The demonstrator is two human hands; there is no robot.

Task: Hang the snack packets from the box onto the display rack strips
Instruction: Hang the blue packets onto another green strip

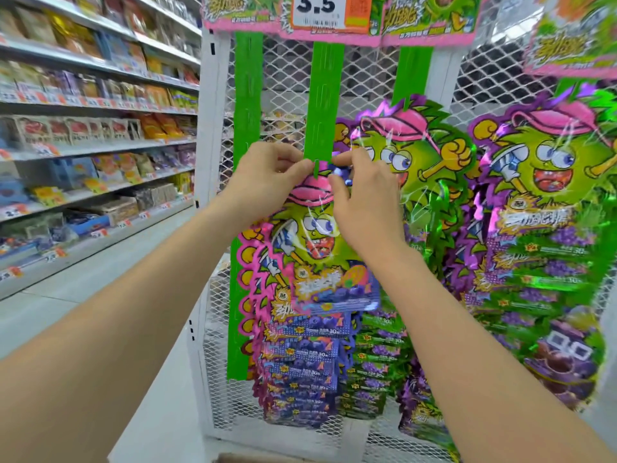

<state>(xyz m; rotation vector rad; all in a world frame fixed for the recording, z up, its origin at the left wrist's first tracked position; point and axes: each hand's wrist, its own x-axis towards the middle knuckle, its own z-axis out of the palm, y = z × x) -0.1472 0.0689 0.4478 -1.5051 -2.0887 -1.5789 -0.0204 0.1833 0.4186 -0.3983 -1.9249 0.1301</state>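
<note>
Shelves (93, 95) left of left hand (270, 172) blurred, labels unreadable. Left hand and right hand (360, 208), fingers curled, both pinch snack packet (314, 235) top at green strip (324, 95) tab between them; hang hole hidden by fingertips. Other hanging packets (551, 195) right of right hand cut off at frame edge

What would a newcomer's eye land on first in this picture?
Dead centre, the left-hand grip and right-hand grip pinch the top of a snack packet at the middle green strip. Right of them hang glossy green-and-purple packets, and a price sign reading 3.5 sits at the top.
</note>
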